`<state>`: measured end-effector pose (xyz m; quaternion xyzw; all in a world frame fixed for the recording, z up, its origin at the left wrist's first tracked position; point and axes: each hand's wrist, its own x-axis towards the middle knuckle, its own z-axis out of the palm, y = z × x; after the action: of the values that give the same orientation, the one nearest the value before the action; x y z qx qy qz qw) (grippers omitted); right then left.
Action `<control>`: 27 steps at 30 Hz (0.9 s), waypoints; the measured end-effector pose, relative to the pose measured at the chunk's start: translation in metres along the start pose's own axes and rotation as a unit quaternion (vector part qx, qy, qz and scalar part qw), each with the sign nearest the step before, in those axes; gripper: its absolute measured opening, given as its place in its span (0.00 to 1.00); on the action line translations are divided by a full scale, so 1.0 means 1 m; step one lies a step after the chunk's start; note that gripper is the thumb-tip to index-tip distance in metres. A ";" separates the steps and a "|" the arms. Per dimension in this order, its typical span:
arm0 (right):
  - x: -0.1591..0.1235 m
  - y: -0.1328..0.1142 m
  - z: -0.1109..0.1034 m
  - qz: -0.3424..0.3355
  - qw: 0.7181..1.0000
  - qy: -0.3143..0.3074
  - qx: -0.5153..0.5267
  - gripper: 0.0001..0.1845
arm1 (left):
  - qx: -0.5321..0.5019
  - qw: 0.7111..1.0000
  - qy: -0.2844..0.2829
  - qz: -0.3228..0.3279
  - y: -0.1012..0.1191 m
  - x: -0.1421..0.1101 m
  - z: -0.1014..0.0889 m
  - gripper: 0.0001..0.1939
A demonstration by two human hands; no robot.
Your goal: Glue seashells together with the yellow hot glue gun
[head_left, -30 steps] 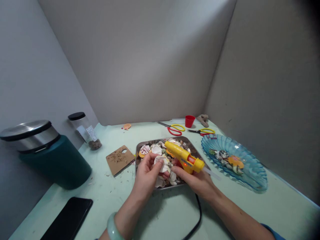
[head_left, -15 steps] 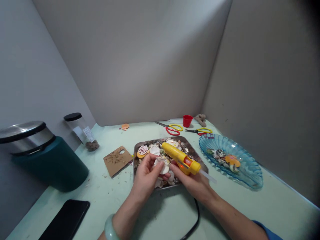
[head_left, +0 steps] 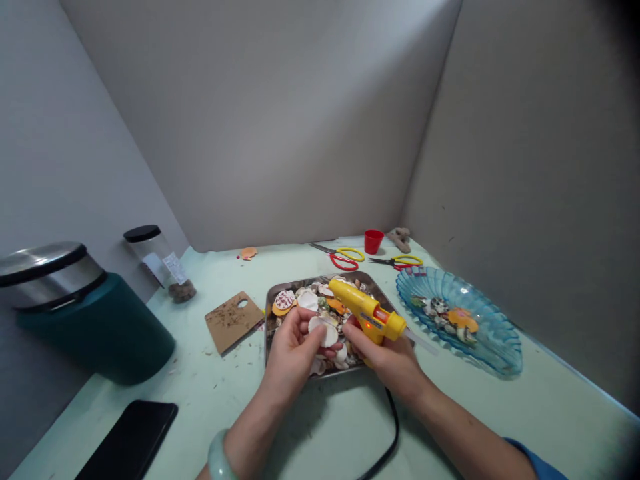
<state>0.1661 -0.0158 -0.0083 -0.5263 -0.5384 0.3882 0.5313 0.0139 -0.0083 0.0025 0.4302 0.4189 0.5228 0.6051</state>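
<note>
Between thumb and fingers, my left hand (head_left: 295,343) pinches a white seashell (head_left: 327,333), its pale face turned up. My right hand (head_left: 387,353) wraps round the handle of a yellow glue gun (head_left: 357,300). An orange light glows on the gun's side, and a clear glue stick (head_left: 420,340) juts from its back end. The nozzle points away to the upper left, over the shells. Both hands hover above a metal tray (head_left: 269,320) full of shells, among them a purple-speckled shell (head_left: 285,299) on an orange one.
A brown card (head_left: 230,327) lies left of the tray. Blue glass dish (head_left: 500,333) with shells stands right. Behind are two pairs of scissors (head_left: 345,257) (head_left: 400,261) and a red cup (head_left: 373,241). A green flask (head_left: 100,333), a jar (head_left: 163,263) and a black phone (head_left: 130,437) are left.
The glue gun has shifted slightly right and away from the shell in my left hand. That shell's face shows more plainly now, and an orange shell in the tray has come into view.
</note>
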 end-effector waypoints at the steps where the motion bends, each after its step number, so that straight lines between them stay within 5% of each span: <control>1: 0.000 0.001 0.000 0.004 1.000 -0.005 -0.002 0.15 | 0.001 1.000 -0.003 0.000 0.000 0.000 0.000 0.23; 27: 0.001 -0.007 0.000 -0.005 0.999 -0.014 -0.030 0.12 | 0.096 0.993 -0.008 0.067 -0.015 -0.002 -0.005 0.13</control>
<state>0.1657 -0.0158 -0.0016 -0.5339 -0.5599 0.3766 0.5096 0.0125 -0.0111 -0.0131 0.5178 0.4323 0.5159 0.5281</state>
